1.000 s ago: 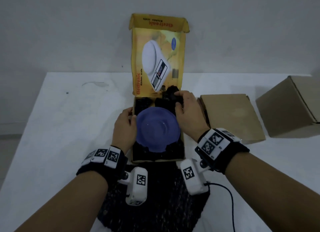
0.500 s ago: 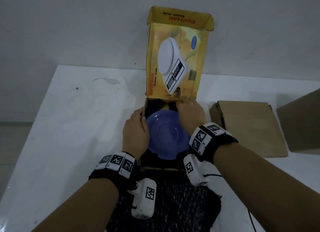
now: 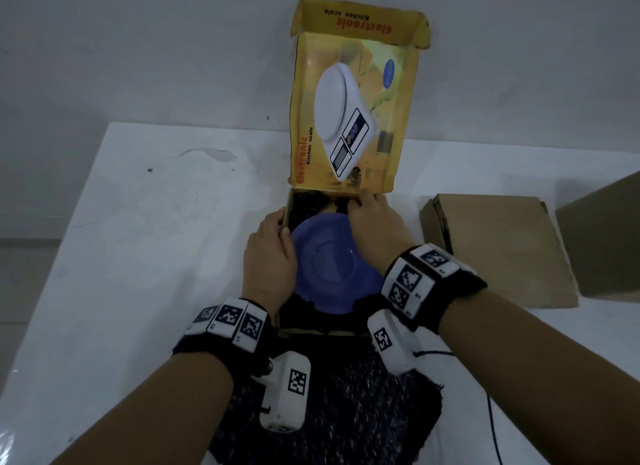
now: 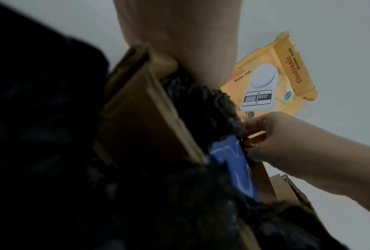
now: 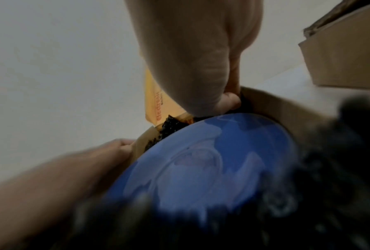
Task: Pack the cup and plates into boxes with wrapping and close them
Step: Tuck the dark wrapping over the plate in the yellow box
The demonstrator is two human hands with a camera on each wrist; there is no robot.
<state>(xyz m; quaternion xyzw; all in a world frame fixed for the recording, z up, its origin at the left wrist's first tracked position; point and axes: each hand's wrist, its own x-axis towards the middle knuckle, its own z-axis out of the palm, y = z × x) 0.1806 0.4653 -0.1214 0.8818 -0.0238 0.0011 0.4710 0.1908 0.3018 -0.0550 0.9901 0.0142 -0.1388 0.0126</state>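
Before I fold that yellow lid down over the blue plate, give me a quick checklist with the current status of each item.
1. Blue plate lies inside the yellow box: ok.
2. Dark wrapping cushions the plate on its far and near sides: ok.
3. Wrapping covers the plate's top: not ok, its face is bare.
4. Wrapping is all tucked in: not ok, a length still trails over the near wall onto the table.
5. Hands are out of the lid's path: not ok. The left hand grips the left wall, and the right hand has its fingers in the far right corner.
6. Cup packed: cannot tell, none visible.
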